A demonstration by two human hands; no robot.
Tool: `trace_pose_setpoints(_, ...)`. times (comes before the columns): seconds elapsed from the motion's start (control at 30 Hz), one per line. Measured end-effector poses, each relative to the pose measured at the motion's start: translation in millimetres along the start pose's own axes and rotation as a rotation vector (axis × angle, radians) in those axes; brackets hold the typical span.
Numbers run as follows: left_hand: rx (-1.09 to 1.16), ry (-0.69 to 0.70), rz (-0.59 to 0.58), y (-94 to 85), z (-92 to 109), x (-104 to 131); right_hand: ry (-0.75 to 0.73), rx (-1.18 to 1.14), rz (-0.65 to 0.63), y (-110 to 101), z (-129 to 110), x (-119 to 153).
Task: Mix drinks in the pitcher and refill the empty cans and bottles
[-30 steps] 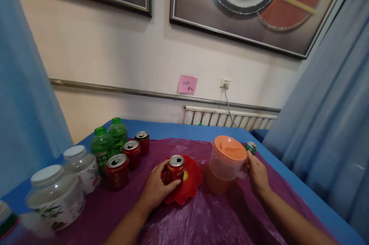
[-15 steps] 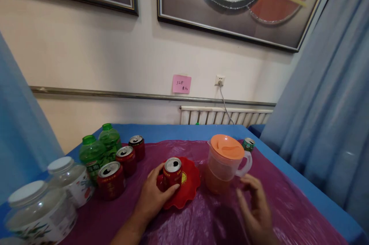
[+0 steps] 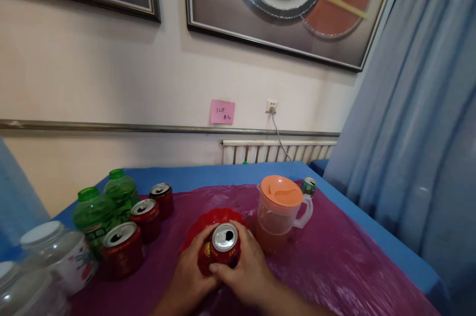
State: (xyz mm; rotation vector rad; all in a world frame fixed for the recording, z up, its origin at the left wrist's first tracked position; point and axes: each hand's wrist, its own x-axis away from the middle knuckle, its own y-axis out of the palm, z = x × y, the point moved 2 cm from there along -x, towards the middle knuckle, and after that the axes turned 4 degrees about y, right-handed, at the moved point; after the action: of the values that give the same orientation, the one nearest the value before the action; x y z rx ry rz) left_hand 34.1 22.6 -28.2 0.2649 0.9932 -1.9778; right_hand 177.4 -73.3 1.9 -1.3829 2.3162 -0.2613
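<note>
An opened red drink can (image 3: 225, 244) is held between both my hands, over the near part of a red scalloped plate (image 3: 211, 218). My left hand (image 3: 195, 264) wraps its left side. My right hand (image 3: 251, 261) closes round its right side, the thumb across the front. The can's opening faces up. To the right of my hands stands a clear plastic pitcher (image 3: 273, 221) with an orange lid (image 3: 281, 191) and brownish liquid inside; neither hand touches it. My hands and the can hide part of the plate.
Several more opened red cans (image 3: 145, 218) stand on the left, beside green plastic bottles (image 3: 94, 213) and clear jars with white lids (image 3: 55, 254). A small green can (image 3: 308, 185) is behind the pitcher. Purple plastic sheeting (image 3: 334, 266) covers much of the blue table (image 3: 397, 249).
My right hand has moved left from beside the pitcher's handle and taken hold of the can alongside my left. The can has come nearer to me. The view has shifted to the right.
</note>
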Motion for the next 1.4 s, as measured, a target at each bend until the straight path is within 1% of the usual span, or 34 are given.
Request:
trace_pose_setpoints(0.07,0.015,0.003,-0.036,1.9,-2,1,0.003,-0.029,0.002,-2,-5,1)
trace_pose_setpoints(0.17,0.052,-0.004,-0.104,0.7,-3,2,-0.019,-0.074,0.020,-11,-3,8)
trace_pose_setpoints(0.27,0.143,-0.025,-0.143,-2.9,-4,2,-0.088,-0.115,0.024,-30,7,22)
trace_pose_setpoints(0.33,0.161,-0.041,-0.142,-4.6,-3,2,-0.118,-0.116,0.022,-47,19,36)
trace_pose_setpoints(0.37,0.146,-0.055,-0.121,-5.2,-2,1,-0.114,-0.105,0.038,-57,27,44)
trace_pose_setpoints(0.43,0.097,-0.090,-0.041,-6.1,0,-2,-0.077,-0.059,0.102,-82,48,60)
trace_pose_setpoints(0.53,0.053,-0.116,0.083,-6.5,2,-6,-0.015,0.021,0.237,-127,85,80)
trace_pose_setpoints(0.57,0.042,-0.112,0.102,-6.3,2,-7,0.024,0.048,0.271,-143,98,83)
trace_pose_setpoints(0.63,0.024,-0.104,0.128,-6.1,1,-10,0.115,0.099,0.275,-173,122,81)
trace_pose_setpoints(0.7,0.016,-0.108,0.155,-5.8,-1,-12,0.166,0.139,0.369,-202,140,68)
trace_pose_setpoints(0.73,0.015,-0.114,0.169,-5.7,-2,-12,0.170,0.168,0.427,-216,146,58)
trace_pose_setpoints(0.8,0.001,-0.133,0.192,-5.6,-5,-13,0.154,0.236,0.489,-238,157,32)
trace_pose_setpoints(0.9,-0.046,-0.146,0.203,-6.5,-11,-14,0.125,0.289,0.531,-264,171,-14)
trace_pose_setpoints(1.0,-0.088,-0.151,0.219,-9.5,-18,-14,0.171,0.291,0.567,-282,187,-56)
trace_pose_setpoints(1.07,-0.107,-0.155,0.224,-11.4,-21,-13,0.207,0.286,0.585,-289,197,-77)
trace_pose_setpoints(1.17,-0.122,-0.168,0.224,-12.9,-23,-13,0.259,0.290,0.614,-290,209,-98)
trace_pose_setpoints(1.27,-0.120,-0.168,0.239,-13.0,-23,-13,0.298,0.301,0.640,-285,217,-107)
trace_pose_setpoints(1.4,-0.110,-0.182,0.240,-12.1,-21,-14,0.316,0.310,0.655,-277,221,-111)
